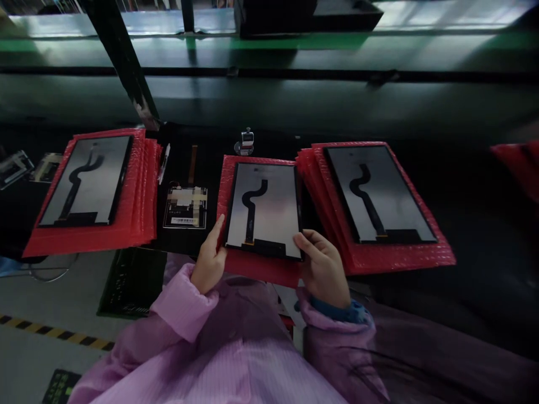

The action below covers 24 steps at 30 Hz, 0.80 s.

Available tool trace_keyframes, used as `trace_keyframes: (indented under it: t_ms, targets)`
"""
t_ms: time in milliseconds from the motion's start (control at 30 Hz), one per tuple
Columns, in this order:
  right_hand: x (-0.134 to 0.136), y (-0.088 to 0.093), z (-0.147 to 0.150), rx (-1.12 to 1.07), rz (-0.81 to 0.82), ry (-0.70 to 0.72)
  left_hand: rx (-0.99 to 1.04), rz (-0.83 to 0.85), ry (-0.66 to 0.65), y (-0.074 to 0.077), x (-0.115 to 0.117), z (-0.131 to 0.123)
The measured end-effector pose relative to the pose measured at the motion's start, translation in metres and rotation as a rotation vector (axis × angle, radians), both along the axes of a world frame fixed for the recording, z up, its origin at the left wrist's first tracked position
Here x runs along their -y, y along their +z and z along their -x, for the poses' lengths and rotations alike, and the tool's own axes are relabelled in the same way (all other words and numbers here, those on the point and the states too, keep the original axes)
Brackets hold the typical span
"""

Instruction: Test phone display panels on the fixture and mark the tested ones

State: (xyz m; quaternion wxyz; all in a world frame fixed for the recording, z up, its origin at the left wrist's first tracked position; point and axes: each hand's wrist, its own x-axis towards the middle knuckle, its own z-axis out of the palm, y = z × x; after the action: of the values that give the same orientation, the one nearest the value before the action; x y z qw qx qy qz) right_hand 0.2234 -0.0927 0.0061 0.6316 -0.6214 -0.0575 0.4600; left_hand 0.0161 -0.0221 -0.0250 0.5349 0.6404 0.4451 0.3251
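A grey display panel (269,207) with a black curved ribbon cable lies on a red bubble-wrap sheet (256,269) in front of me. My left hand (209,259) grips the panel's lower left edge, thumb up along its side. My right hand (323,268) holds the lower right corner, fingers curled round it. Both sleeves are pink.
A stack of red sheets (138,191) with a panel (88,179) on top lies at the left, another stack (404,252) with a panel (379,193) at the right. A small circuit board (186,206) and a small metal fixture (245,141) sit on the black mat. A black post (122,62) rises behind.
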Motion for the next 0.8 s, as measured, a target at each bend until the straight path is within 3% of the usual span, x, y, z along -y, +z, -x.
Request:
trace_keyframes:
  t_ms: [100, 233, 333, 400, 467, 567, 700, 800]
  targets:
    - [-0.002, -0.012, -0.002, 0.020, 0.032, 0.044, -0.014, -0.062, 0.038, 0.001, 0.006, 0.002]
    - [0.005, -0.016, -0.009, 0.279, 0.127, 0.188, -0.163, -0.584, 0.188, 0.007, 0.014, 0.004]
    - [0.008, -0.009, -0.015, 0.725, 0.280, 0.365, -0.259, -0.852, 0.040, 0.006, 0.012, 0.003]
    - [0.005, -0.001, -0.018, 1.052, 0.396, 0.435, -0.266, -0.887, -0.070, 0.001, 0.010, 0.003]
    - [-0.001, 0.008, -0.019, 1.266, 0.437, 0.462, -0.256, -0.883, -0.083, -0.006, 0.009, 0.002]
    - [-0.021, 0.016, -0.021, 1.412, 0.254, 0.533, -0.281, -0.767, -0.057, -0.007, 0.011, 0.002]
    - [-0.068, 0.018, -0.025, 1.575, -0.043, 0.730, -0.316, -0.597, -0.124, 0.014, -0.006, 0.000]
    - [-0.106, 0.015, -0.031, 1.624, -0.078, 0.848, -0.384, -0.619, -0.152, 0.038, -0.050, -0.008]
